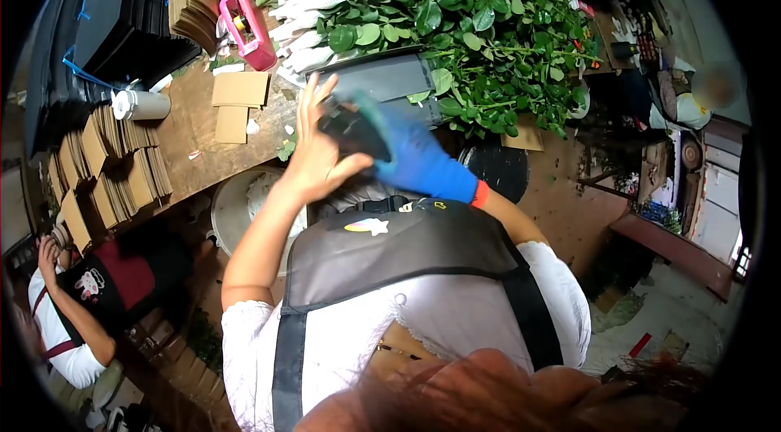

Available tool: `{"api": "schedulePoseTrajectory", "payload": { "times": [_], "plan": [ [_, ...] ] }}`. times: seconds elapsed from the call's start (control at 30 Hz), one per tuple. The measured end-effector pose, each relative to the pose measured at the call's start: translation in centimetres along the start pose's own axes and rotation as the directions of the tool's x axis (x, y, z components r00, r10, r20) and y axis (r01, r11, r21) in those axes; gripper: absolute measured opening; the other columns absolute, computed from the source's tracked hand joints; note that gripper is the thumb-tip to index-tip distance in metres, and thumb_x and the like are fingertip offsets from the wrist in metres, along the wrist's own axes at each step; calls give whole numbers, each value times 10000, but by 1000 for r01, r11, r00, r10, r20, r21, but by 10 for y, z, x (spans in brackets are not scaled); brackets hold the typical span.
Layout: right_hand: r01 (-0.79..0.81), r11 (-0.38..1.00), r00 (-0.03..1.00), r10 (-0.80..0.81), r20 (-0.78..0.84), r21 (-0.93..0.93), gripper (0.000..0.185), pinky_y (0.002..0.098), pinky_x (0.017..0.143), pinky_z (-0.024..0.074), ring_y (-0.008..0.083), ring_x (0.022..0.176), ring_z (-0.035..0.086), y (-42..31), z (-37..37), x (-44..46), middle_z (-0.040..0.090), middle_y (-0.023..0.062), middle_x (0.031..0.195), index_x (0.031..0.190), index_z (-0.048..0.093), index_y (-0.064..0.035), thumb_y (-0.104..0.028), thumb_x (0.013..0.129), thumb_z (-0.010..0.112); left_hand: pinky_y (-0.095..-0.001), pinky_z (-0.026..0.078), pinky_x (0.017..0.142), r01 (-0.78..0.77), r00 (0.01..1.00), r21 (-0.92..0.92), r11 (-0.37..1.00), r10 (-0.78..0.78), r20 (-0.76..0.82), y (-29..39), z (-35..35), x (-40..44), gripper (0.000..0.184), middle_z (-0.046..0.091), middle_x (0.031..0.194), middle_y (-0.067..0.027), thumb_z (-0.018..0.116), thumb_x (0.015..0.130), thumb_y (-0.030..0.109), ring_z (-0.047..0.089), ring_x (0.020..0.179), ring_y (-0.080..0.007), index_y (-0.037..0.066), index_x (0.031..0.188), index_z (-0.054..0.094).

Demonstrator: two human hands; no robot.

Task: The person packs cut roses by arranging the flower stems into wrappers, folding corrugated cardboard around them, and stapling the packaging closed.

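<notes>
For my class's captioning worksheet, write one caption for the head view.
Open, bare left hand close to a blurred, blue-gloved right hand, before a wooden table piled with leafy stems.

Room over tabletop (pixel 185 139), leafy stems (pixel 488 29) ahead

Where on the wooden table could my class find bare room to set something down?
Bare tabletop shows between the white container and the flat cardboard pieces, down to the front edge, except small scraps. The far side is crowded with the pink holder, white bundles and leafy stems.
</notes>
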State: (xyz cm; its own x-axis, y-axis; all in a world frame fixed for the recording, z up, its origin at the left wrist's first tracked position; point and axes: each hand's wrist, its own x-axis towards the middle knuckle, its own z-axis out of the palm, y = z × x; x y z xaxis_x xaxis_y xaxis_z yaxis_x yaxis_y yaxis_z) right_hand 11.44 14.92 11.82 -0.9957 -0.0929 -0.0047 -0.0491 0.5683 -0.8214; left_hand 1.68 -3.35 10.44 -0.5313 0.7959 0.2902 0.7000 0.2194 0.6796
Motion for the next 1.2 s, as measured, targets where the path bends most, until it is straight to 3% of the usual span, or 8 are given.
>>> {"api": "schedulePoseTrajectory", "payload": {
  "times": [0.13,0.17,0.3,0.5,0.6,0.73,0.97,1.2],
  "plan": [
    [-208,975,941,177,-287,-81,778,415,978,505,343,1145,630,86,-27,-43,599,212,1284,1502,328,-56,-125,816,688,-474,332,1163,-302,924,224,927,227,306,-40,30,47,821,411,1494,-242,739,822,498,414,1387,-387,-22,1384,443],
    [-323,870,878,422,-224,373,707,348,955,498,209,1095,627,101,-30,-46,645,117,1193,1472,376,-35,-82,841,690,-474,306,1178,-321,918,229,919,243,313,-42,37,56,916,371,1522,-241,723,808,551,386,1406,-384,-27,1432,383],
    [-213,778,774,504,-384,591,409,272,836,510,95,923,621,162,-41,-36,666,32,1063,1268,542,-43,-51,888,695,-479,264,1193,-298,923,241,924,214,320,-49,57,64,1088,308,1565,-236,671,778,669,340,1434,-380,-30,1512,275],
    [-119,906,837,312,-450,406,436,370,794,537,235,876,679,113,-57,-47,697,124,978,1242,538,-39,-152,852,699,-459,259,1191,-353,891,356,865,194,410,-48,64,57,899,313,1575,-231,542,906,609,306,1462,-364,-42,1491,342],
    [-566,821,823,557,-110,-75,545,439,827,539,360,926,690,62,-82,-69,698,218,998,1302,504,-57,-254,824,677,-452,243,1194,-360,881,368,857,183,436,-46,65,56,866,290,1586,-235,492,946,598,288,1471,-368,-35,1510,315],
    [-586,610,746,663,-62,-533,683,483,845,539,411,928,671,81,-59,-78,691,241,989,1399,418,-1,-304,819,613,-445,177,1224,-387,869,373,843,198,454,-46,65,56,837,272,1593,-236,457,968,583,232,1498,-357,-36,1512,311],
    [-444,769,874,486,-31,-460,729,466,924,509,397,1051,639,90,-60,-83,625,267,1190,1448,356,8,-336,859,614,-463,152,1231,-385,878,355,852,219,425,-49,69,56,739,271,1605,-203,453,972,578,215,1507,-344,98,1528,372],
    [-568,666,775,630,-42,-483,675,478,881,521,401,1006,650,104,-45,-76,664,239,1111,1420,393,-51,-367,877,638,-478,160,1229,-374,891,341,862,233,389,-49,68,55,704,290,1597,-204,508,955,542,229,1501,-349,109,1503,421]
  ]
}}
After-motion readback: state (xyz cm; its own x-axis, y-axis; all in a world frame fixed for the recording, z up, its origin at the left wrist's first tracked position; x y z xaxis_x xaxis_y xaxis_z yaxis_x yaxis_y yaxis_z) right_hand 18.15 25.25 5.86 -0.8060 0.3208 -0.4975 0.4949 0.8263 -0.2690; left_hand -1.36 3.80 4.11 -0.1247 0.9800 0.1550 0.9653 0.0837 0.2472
